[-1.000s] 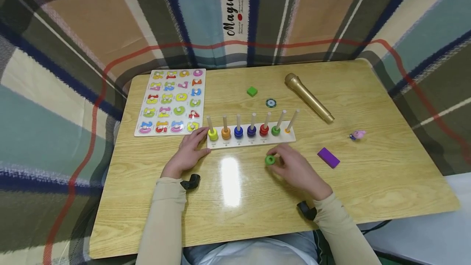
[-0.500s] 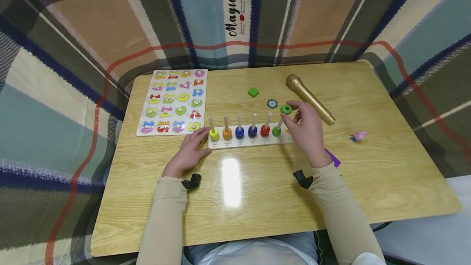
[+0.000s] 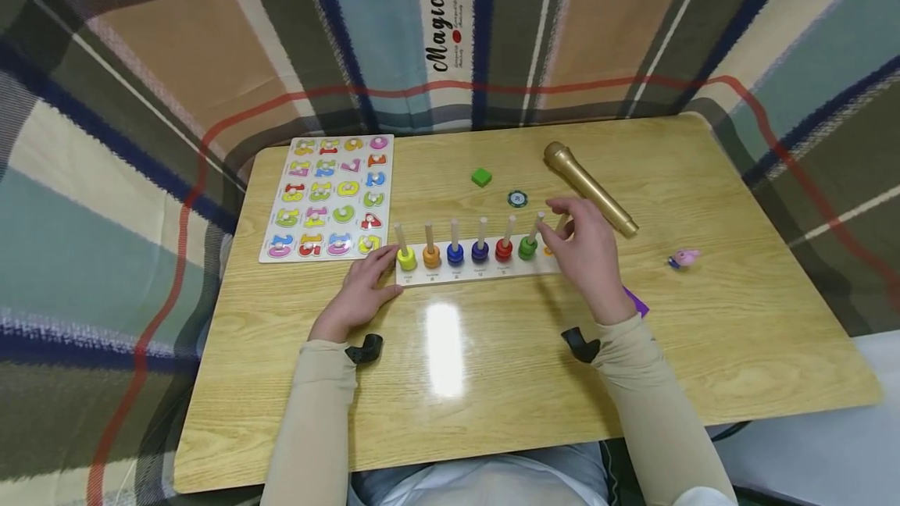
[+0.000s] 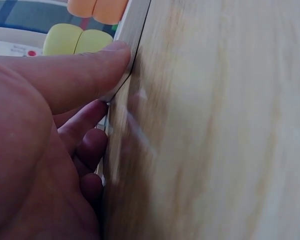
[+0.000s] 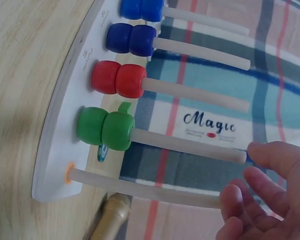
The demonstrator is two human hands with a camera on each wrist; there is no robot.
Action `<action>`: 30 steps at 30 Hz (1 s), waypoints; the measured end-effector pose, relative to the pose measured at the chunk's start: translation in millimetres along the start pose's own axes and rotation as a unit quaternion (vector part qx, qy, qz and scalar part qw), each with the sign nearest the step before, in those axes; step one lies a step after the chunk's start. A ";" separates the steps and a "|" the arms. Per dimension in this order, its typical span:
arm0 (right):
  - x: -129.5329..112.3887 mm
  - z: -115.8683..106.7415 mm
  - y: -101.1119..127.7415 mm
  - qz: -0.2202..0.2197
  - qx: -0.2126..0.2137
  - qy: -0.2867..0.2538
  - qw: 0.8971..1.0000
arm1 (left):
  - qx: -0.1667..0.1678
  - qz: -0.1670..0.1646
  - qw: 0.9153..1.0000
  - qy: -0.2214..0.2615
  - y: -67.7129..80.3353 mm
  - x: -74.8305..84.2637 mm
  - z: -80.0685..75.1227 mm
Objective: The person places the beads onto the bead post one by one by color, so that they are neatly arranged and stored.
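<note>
A white peg board [image 3: 478, 274] with a row of pale upright pegs stands in front of me. My left hand [image 3: 360, 293] holds its left end, thumb along the front edge and fingers round the end. In the right wrist view two green beads [image 5: 118, 131] sit stacked at the foot of one peg. Red beads [image 5: 119, 79] and blue ones are paired on neighbouring pegs. The end peg [image 5: 145, 190] is bare, with an orange spot at its foot. My right hand [image 3: 585, 252] hovers at the tips of the last two pegs, fingers parted and holding nothing.
A number puzzle board [image 3: 326, 197] lies at the back left. Beyond the pegs are a green block [image 3: 481, 176], a round token [image 3: 517, 198] and a gold microphone [image 3: 591, 187]. A purple block [image 3: 638, 301] is partly behind my right wrist; a pig figurine [image 3: 683, 258] lies further right.
My right hand carried a green bead from in front of the board up to the green peg and let it go; it now sits low on that peg. My left hand stayed put.
</note>
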State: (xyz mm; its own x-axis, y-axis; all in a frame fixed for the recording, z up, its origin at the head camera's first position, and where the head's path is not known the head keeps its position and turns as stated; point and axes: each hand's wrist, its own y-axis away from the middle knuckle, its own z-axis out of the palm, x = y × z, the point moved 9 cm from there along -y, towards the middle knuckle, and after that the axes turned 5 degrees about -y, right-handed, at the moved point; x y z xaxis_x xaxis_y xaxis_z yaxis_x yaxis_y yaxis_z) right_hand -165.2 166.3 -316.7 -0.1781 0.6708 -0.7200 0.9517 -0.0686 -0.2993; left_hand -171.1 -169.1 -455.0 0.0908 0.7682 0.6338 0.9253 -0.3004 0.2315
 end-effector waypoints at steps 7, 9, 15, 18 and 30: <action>-27.3 1.4 3.0 -0.069 0.003 0.063 0.996 | 0.019 0.004 0.998 -0.063 8.1 11.3 -22.6; -43.7 1.3 -4.5 -0.097 -0.010 0.090 0.991 | 0.055 0.002 0.993 -0.102 9.7 27.6 -49.1; -82.9 15.7 -96.5 -0.085 -0.131 0.169 0.973 | 0.184 0.007 0.961 -0.205 -21.8 131.6 -156.2; -84.3 33.9 -149.9 -0.034 -0.193 0.220 0.955 | 0.158 -0.014 0.955 -0.253 -66.4 173.6 -173.3; -59.0 60.3 -186.1 0.048 -0.246 0.283 0.926 | 0.062 -0.073 0.942 -0.320 -133.6 190.3 -149.8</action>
State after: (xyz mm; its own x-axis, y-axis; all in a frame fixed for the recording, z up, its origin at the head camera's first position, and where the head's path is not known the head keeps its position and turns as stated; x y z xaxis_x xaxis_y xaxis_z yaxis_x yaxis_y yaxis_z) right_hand -346.8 94.9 -256.3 -0.0591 0.9680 -0.2437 0.9799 0.1029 0.1711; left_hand -332.5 -67.5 -254.7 0.1261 0.9919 0.0172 0.9775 -0.1272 0.1685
